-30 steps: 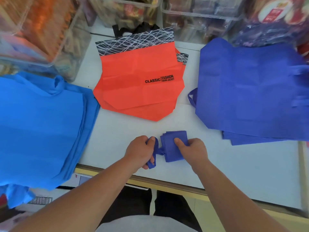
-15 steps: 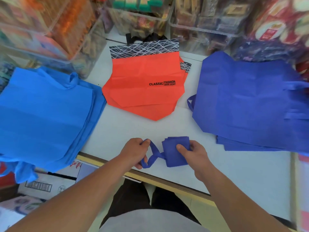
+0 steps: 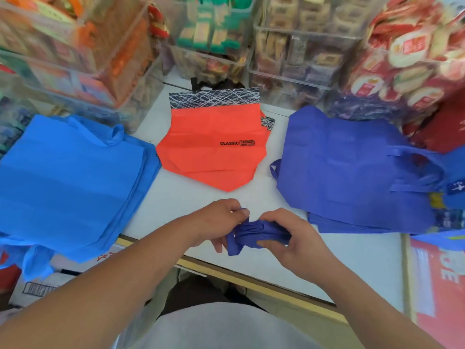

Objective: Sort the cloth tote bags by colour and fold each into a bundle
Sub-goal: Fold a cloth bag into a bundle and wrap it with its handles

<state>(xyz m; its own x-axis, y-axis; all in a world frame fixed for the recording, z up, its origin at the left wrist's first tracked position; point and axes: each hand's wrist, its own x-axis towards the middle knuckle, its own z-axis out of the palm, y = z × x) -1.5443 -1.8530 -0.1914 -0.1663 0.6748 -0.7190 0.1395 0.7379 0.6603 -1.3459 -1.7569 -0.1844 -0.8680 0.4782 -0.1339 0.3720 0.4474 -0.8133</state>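
Note:
A small folded dark blue tote bundle [image 3: 254,234] is held just above the white table [image 3: 352,260] near its front edge. My right hand [image 3: 294,238] grips the bundle from the right, fingers curled round it. My left hand [image 3: 221,220] pinches the bundle's handle strap at its left end. A stack of dark blue totes [image 3: 352,167] lies flat to the right. Orange totes [image 3: 214,147] with a black patterned top band lie in the middle. A stack of light blue totes [image 3: 68,177] lies on the left, hanging over the table edge.
Clear plastic bins [image 3: 297,56] full of packaged goods line the back of the table. Red snack packs [image 3: 415,59] pile up at the back right. A red and white box [image 3: 442,285] stands at the right edge. Cardboard boxes [image 3: 40,285] sit below on the left.
The bundle has been lifted off the table and squeezed tighter. My left hand has brought the handle strap in against the bundle; my hands are now closer together. The camera has tilted up slightly.

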